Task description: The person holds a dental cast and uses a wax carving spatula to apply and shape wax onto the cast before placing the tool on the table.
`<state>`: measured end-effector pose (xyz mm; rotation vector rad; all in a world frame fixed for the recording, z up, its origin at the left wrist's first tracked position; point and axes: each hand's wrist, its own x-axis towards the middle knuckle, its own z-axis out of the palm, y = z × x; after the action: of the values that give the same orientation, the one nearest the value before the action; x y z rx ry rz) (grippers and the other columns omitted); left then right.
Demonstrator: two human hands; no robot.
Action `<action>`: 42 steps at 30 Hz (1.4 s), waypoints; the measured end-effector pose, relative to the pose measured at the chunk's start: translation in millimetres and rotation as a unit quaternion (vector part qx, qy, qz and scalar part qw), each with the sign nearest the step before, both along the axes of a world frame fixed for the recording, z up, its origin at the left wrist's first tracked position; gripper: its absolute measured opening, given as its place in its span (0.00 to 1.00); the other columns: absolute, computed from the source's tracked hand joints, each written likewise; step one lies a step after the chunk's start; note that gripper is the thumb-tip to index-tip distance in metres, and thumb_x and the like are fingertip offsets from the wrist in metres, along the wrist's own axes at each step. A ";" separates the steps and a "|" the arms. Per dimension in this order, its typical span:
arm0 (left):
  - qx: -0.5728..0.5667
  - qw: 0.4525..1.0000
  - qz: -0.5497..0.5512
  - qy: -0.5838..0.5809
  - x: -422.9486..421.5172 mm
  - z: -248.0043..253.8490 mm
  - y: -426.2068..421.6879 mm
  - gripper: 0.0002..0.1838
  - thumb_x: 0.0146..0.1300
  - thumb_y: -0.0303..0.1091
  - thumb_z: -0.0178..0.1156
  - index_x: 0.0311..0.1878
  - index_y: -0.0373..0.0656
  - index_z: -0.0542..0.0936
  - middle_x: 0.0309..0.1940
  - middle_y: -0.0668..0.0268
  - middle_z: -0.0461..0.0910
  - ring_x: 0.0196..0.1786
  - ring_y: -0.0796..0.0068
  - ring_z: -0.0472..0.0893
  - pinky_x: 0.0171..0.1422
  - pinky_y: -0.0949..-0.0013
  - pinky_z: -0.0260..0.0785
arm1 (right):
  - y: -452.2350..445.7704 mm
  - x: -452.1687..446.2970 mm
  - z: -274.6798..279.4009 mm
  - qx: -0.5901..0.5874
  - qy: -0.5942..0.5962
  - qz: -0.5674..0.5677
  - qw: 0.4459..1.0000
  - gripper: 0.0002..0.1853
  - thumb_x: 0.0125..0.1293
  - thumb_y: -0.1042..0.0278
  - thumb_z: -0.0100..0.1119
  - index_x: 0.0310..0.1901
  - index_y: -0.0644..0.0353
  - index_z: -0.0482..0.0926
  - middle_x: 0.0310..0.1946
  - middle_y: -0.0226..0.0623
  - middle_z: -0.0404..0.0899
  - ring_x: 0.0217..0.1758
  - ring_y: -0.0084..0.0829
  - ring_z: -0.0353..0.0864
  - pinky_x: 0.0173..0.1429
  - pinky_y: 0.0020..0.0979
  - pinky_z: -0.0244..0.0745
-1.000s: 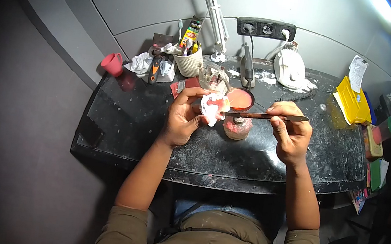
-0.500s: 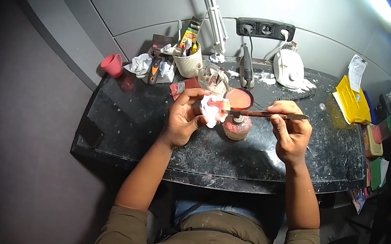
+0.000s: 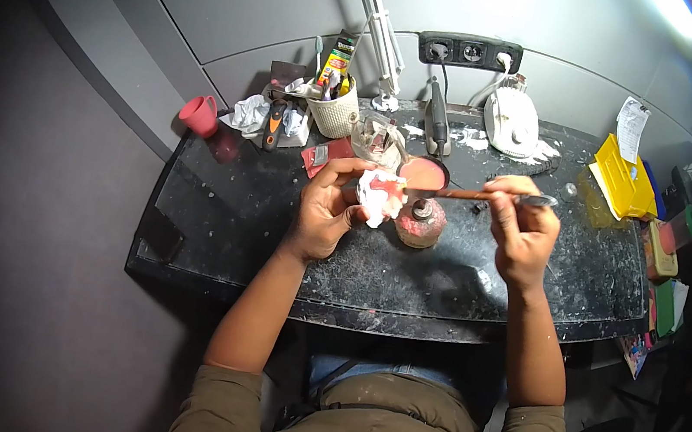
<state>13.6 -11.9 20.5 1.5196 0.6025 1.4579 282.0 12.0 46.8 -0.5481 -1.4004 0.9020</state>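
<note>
My left hand (image 3: 327, 212) grips a white plaster dental cast (image 3: 375, 205) with pink wax on its face, held by fingers and thumb at its left side. My right hand (image 3: 524, 231) is closed around a wax knife (image 3: 473, 194) with a brown handle, its far end pointing left. That end lies between the cast and a round dish of pink wax (image 3: 423, 174); I cannot tell if it touches either. Below the knife stands a small burner (image 3: 420, 227), pink-stained, with a dark wick holder on top.
Behind the hands are a clear container (image 3: 378, 139), red wax sheets (image 3: 319, 158), a woven cup of tools (image 3: 332, 113) and a handpiece (image 3: 438, 121). A pink mug (image 3: 199, 115) stands far left, a white device (image 3: 511, 122) at the back, a yellow tray (image 3: 629, 179) at right.
The wax knife has drawn back from the cast, shifting slightly up and right and turning in my right hand. The cast has tilted a little; my left hand has barely moved.
</note>
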 end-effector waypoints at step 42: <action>-0.012 1.000 -0.003 -0.006 0.1 -0.8 -2.6 0.31 0.63 0.36 0.70 0.64 0.35 0.68 0.58 0.58 0.76 0.55 0.71 0.81 0.56 0.69 0.78 | -6.5 -7.3 -7.5 -0.068 0.010 0.052 0.996 0.05 0.68 0.77 0.64 0.43 0.69 0.83 0.30 0.32 0.81 0.20 0.13 0.71 0.21 0.17 0.62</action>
<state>13.7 -14.5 19.7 1.4919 0.6041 1.4499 274.7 5.5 39.3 -0.5708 -1.3665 1.0897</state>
